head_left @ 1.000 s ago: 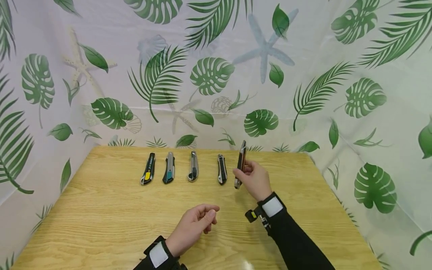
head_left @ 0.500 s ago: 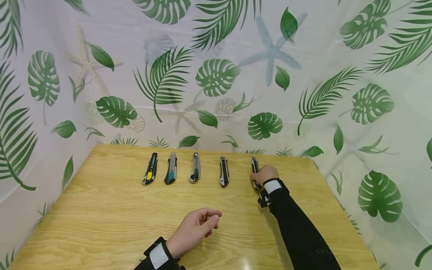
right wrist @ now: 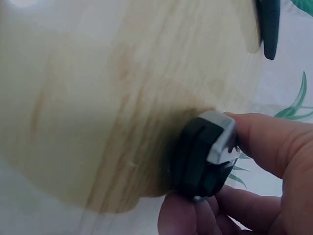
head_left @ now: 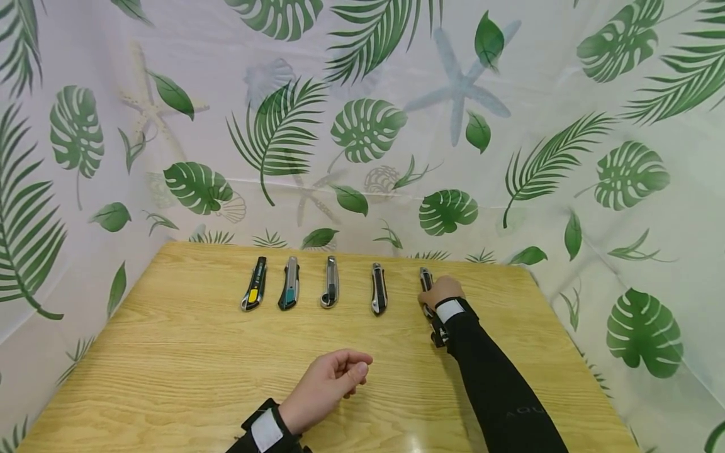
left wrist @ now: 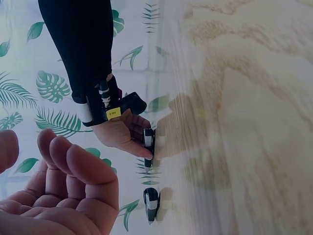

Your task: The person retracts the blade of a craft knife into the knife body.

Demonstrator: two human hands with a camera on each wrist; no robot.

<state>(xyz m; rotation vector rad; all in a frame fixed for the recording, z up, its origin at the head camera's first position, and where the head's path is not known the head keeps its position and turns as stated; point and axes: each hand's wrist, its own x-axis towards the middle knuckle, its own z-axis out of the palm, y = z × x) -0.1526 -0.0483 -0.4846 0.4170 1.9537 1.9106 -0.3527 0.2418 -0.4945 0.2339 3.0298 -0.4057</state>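
Observation:
At the right end of a row of utility knives, my right hand (head_left: 446,289) holds a black-and-silver utility knife (head_left: 426,277) by its sides, thumb on one side and fingers on the other. In the right wrist view this knife's butt end (right wrist: 200,159) faces the camera, low at the wooden surface. To its left lies a similar black-and-silver knife (head_left: 379,289), apart from the hand. My left hand (head_left: 325,387) hovers nearer the front with loosely curled fingers and nothing in them.
Farther left in the row lie a silver-grey knife (head_left: 330,283), a knife with a teal slider (head_left: 289,284) and a black knife with a yellow slider (head_left: 255,286). A leaf-patterned cloth (head_left: 362,207) rises behind the wooden table (head_left: 187,358).
My right hand has brought its knife from a raised, upright pose down onto the table, a little farther right. Since half a second ago it has shifted only slightly. The left hand stays put.

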